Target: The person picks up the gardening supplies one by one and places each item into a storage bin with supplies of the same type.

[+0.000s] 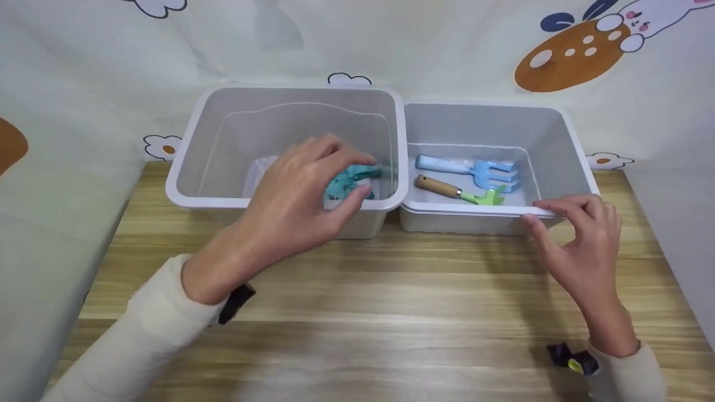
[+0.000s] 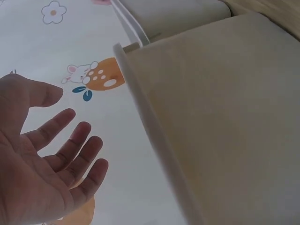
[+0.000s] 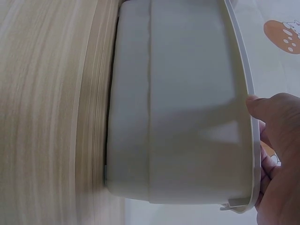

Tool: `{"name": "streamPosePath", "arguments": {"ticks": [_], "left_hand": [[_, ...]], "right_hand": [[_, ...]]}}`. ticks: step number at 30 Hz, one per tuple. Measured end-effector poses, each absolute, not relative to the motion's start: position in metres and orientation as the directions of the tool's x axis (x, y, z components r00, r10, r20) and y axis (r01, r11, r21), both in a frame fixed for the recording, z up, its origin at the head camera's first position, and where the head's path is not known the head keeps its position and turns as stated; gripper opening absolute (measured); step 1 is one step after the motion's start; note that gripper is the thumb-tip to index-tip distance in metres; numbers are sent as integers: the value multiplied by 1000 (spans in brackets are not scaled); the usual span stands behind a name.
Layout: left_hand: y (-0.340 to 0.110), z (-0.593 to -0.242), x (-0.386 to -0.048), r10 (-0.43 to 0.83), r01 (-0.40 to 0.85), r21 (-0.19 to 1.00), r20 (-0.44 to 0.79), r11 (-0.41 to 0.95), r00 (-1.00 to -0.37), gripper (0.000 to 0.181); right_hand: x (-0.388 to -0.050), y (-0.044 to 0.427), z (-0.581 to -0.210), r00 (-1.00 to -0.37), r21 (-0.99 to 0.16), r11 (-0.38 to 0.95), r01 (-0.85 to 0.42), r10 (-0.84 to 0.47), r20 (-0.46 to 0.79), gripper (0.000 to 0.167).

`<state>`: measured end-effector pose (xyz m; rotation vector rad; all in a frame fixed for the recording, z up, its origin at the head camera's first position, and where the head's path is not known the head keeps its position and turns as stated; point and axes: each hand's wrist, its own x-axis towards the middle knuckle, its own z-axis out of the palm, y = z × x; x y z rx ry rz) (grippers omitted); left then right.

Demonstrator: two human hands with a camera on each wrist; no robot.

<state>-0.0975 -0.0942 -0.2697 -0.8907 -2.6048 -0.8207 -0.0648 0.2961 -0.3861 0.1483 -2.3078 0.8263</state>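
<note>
My left hand is above the near rim of the left plastic bin, its fingers loosely bent. In the left wrist view nothing lies between its fingers and thumb. Below it in the bin is a teal patterned thing, partly hidden by the hand; its kind cannot be told. With thumb and fingers on either side, my right hand pinches the front rim of the lower right bin. Inside that bin lie a light blue toy hand fork and a small green garden tool with a wooden handle.
Both bins stand side by side on a wood-grain table, the left one taller. Behind them hangs a pale cloth printed with flowers and a rabbit. Something clear and whitish lies in the left bin, partly covered by the hand.
</note>
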Motion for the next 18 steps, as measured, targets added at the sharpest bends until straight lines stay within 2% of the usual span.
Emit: {"name": "streamPosePath", "arguments": {"ticks": [6, 12, 18], "left_hand": [[-105, -285, -75, 465, 655, 456, 466, 603, -753, 28], [-112, -311, -52, 412, 664, 557, 522, 499, -747, 28], [-118, -325, -47, 402, 652, 585, 513, 482, -758, 30]], "right_hand": [[-69, 297, -387, -765, -524, 788, -324, 107, 635, 27], [-69, 300, -389, -776, -521, 797, -306, 109, 622, 27], [-64, 293, -385, -769, -526, 792, -309, 117, 629, 28]]}}
